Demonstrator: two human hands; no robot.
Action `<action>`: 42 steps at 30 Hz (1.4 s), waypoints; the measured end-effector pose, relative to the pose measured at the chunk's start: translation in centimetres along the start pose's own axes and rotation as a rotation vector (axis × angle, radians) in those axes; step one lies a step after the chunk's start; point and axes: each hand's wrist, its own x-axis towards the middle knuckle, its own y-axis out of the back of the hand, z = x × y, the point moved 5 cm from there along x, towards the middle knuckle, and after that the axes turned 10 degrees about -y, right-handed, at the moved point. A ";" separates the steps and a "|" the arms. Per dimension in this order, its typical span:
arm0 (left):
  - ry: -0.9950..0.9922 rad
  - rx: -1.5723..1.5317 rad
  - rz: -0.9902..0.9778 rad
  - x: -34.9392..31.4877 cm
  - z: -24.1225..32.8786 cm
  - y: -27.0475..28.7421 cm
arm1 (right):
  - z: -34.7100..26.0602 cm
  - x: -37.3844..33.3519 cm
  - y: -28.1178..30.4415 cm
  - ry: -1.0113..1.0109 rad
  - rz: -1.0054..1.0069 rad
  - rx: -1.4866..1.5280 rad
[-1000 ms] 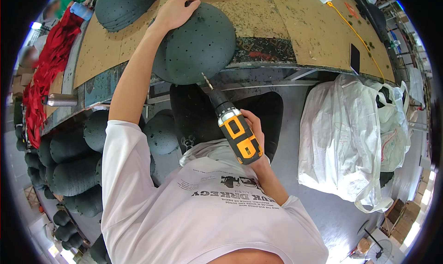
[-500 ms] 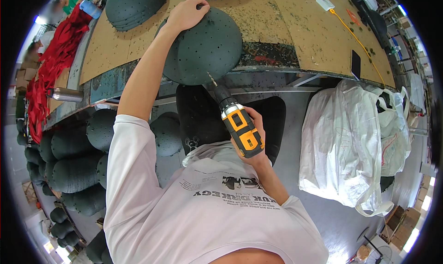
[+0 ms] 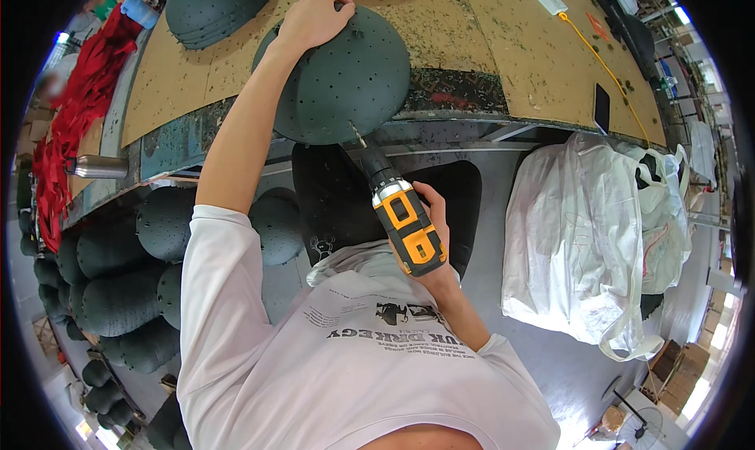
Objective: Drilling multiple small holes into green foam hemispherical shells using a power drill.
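A dark green-grey dome-shaped shell (image 3: 346,73), dotted with small holes, sits at the near edge of the worktable (image 3: 464,25). My left hand (image 3: 318,19) is closed on its upper part with bent fingers, some of them hidden from view. In my right hand (image 3: 437,218) is a yellow-and-black cordless drill (image 3: 405,222), gripped by its handle. The drill points up and away from me. Its thin bit meets the shell near the lower edge, though I cannot tell whether it has gone in.
More dark shells stand stacked on the table (image 3: 216,10) and in piles at lower left (image 3: 122,304). Red straps (image 3: 86,96) and a metal bottle (image 3: 101,166) lie left. At right are a phone (image 3: 602,106), a yellow cord (image 3: 598,53) and large white sacks (image 3: 574,246).
The view has shifted slightly, so the surroundings appear a little farther left. Both hands keep their hold, and the drill bit stays at the shell's lower part.
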 end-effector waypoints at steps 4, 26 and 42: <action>0.043 -0.083 -0.070 -0.1 3.4 2.5 | -0.3 0.0 -0.1 -0.081 -0.014 -0.045; 0.075 -0.182 -0.021 -0.3 2.8 3.0 | -0.8 3.3 -2.1 0.011 0.031 -0.152; 0.761 -1.064 0.804 -29.3 2.1 -1.3 | 2.9 -2.8 5.2 -0.025 0.186 -0.185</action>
